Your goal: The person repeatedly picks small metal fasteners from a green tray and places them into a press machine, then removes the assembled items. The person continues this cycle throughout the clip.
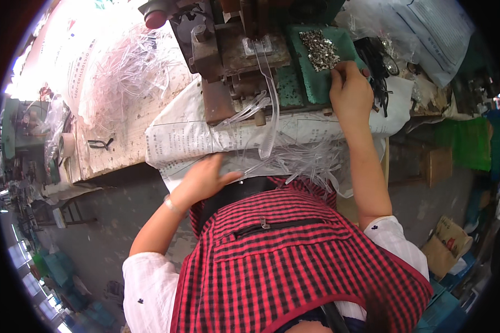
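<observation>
My right hand (351,91) is at the right side of a green tray (316,89), with thumb and fingertips drawn together beside a heap of small shiny metal pieces (318,50). Whatever the fingertips hold, if anything, is too small to make out. Thumb apart and fingers stretched, my left hand (205,178) is low in front of the bench, by a pile of clear plastic strips (311,161) on white printed sheeting. One long clear plastic strip (270,100) hangs from the worktable of a small press (228,53). Several shorter clear pieces (249,110) lie at the press's base.
A large heap of clear plastic strips (130,72) covers the bench at left. Near its front edge are small black-handled snips (100,144) and a tape roll (66,145). Black cables (376,66) and plastic bags (428,39) lie right of the tray. A red knob (155,20) juts out.
</observation>
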Demonstrator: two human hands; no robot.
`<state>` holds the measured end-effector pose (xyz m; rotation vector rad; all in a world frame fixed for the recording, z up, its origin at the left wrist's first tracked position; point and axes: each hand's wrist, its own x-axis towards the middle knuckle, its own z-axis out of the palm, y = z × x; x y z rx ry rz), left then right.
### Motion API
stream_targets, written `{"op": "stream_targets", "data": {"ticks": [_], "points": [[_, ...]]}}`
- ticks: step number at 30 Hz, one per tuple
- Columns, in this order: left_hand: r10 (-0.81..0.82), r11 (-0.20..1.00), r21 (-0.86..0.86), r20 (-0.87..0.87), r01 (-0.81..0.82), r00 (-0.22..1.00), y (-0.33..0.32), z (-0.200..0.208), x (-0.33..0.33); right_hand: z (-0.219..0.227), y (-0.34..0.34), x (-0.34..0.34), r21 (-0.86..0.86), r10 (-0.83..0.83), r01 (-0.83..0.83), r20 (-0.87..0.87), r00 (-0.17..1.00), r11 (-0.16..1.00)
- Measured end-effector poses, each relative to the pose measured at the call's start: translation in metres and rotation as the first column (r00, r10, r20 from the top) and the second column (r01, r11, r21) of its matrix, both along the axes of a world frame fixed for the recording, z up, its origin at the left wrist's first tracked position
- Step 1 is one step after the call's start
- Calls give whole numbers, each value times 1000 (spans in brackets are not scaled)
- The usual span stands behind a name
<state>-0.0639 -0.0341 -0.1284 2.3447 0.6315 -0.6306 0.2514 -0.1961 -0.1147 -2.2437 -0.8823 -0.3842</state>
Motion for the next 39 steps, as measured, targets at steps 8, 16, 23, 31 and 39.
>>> {"op": "stream_targets", "data": {"ticks": [8,16,23,31,39], "points": [[-116,945,-285,163,160,980,-93,-56,136,3,-18,20,208,43,-11,-146,988,978],[-448,823,-335,113,458,887,8,104,82,9,-43,8,112,-59,69,-90,994,991],[181,531,697,461,-481,869,192,0,-8,49,-12,-26,311,173,-129,-120,978,942],[313,699,88,855,-710,414,174,15,40,81,81,-54,658,450,-231,-184,874,717],[917,281,-960,273,16,289,60,114,58,94,86,-74,799,649,-149,-347,676,583]]}}
